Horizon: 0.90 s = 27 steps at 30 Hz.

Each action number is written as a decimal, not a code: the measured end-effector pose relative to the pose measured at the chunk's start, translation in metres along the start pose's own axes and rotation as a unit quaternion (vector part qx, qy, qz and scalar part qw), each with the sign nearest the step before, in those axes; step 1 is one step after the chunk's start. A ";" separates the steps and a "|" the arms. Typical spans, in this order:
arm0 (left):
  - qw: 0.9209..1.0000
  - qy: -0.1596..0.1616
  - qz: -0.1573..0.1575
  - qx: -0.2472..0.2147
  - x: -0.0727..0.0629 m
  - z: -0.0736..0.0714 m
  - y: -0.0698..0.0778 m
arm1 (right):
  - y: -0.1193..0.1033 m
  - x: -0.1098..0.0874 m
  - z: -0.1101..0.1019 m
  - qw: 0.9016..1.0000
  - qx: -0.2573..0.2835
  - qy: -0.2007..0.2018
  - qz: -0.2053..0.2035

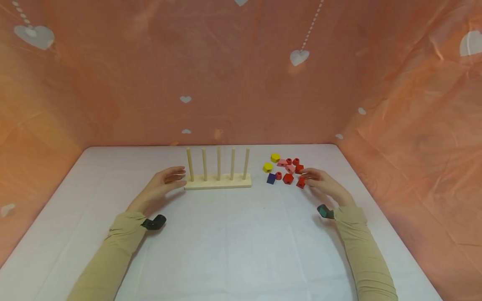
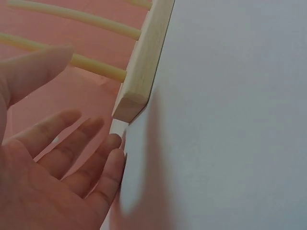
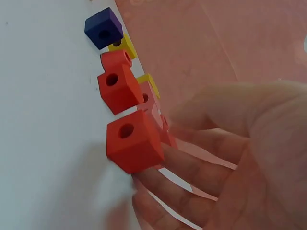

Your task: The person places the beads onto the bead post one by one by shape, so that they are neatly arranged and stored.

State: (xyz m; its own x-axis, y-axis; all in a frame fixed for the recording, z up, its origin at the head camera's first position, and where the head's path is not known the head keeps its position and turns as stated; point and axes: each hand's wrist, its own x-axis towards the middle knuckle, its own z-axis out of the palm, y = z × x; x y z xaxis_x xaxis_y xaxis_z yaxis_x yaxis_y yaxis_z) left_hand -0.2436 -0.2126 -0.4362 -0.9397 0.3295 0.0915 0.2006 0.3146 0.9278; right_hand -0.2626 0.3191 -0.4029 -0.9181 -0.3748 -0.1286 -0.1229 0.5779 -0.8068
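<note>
A pale wooden stand (image 1: pixel 218 184) with several upright pegs sits toward the back of the table. My left hand (image 1: pixel 161 186) is beside its left end, fingers loosely extended and thumb apart. In the left wrist view, nothing lies in that hand, and the stand's end (image 2: pixel 130 106) is just beyond the fingertips. My right hand (image 1: pixel 326 185) is at the right edge of a group of wooden beads. Its fingers reach behind the nearest red cube bead (image 3: pixel 134 143), with the thumb away from it; whether they touch the cube, I cannot tell.
Among the other beads are a dark blue cube (image 1: pixel 271 179), two yellow beads (image 1: pixel 275 158), pink beads (image 1: pixel 290 168) and several red ones (image 1: pixel 288 179). The white tabletop (image 1: pixel 226 242) meets an orange sheet (image 1: pixel 226 83) with pale hearts at the back and sides.
</note>
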 end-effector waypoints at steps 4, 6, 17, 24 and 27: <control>1.000 -0.003 0.014 0.006 0.005 0.002 -0.004 | 0.002 0.001 0.000 1.000 -0.011 -0.011 0.007; 1.000 -0.008 0.018 0.008 0.007 0.003 -0.006 | 0.003 0.002 0.001 1.000 -0.022 -0.013 0.014; 0.998 -0.016 0.032 0.048 0.013 0.005 -0.009 | 0.009 0.009 0.000 0.998 -0.034 -0.013 0.050; 0.997 -0.025 0.022 0.067 0.015 0.003 -0.009 | 0.012 0.010 0.004 0.997 -0.047 -0.001 0.057; 0.997 -0.025 0.021 0.064 0.016 0.003 -0.012 | 0.013 0.009 0.005 0.997 -0.046 0.004 0.061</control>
State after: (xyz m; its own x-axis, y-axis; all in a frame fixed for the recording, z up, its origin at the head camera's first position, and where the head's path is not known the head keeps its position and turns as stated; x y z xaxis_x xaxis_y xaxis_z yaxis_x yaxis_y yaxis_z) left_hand -0.2607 -0.2085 -0.4472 -0.9152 0.3881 0.1083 0.2764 0.4092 0.8696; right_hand -0.2708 0.3194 -0.4173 -0.9310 -0.2921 -0.2186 -0.0432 0.6831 -0.7290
